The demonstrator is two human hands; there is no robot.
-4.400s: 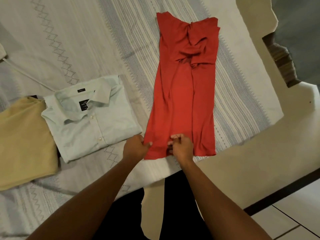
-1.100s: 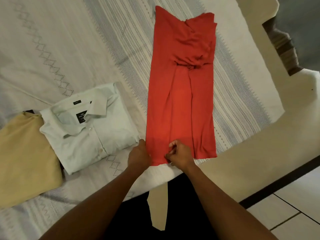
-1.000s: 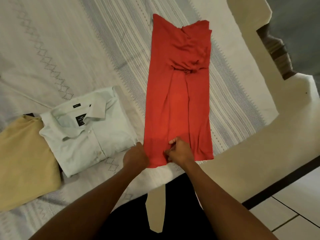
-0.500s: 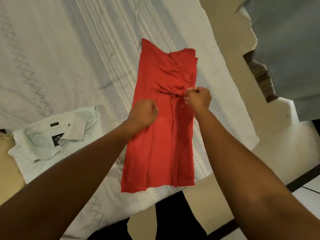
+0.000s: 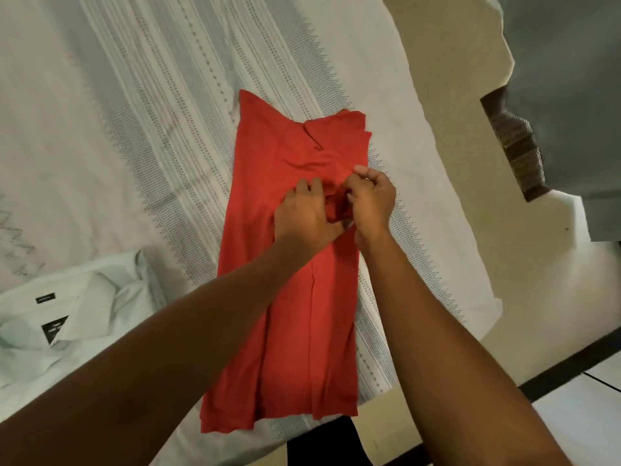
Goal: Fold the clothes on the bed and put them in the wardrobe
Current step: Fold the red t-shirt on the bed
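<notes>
Two hands of mine meet over the upper half of the red garment, which lies on the bed as one long narrow strip, its sides turned in so that a lengthwise fold line runs down the middle. Its near hem lies close to the edge of the bed in front of me and its far end points away across the striped white and grey bedspread. My right hand has its fingers curled, and it pinches a bunched ridge of the red cloth between thumb and fingertips, at the spot where the fabric gathers into wrinkles. My left hand lies palm down on the cloth just beside it, the two hands touching. Its fingertips are pushed into the same gathered fold, but I cannot tell whether they grip the cloth or only press on it. Both forearms cross the lower part of the strip. To my left, apart from the red garment, a folded pale shirt rests on the bedspread with its collar up and a small black label showing inside the neck. Past the right edge of the bed a bit of light tiled floor shows.
</notes>
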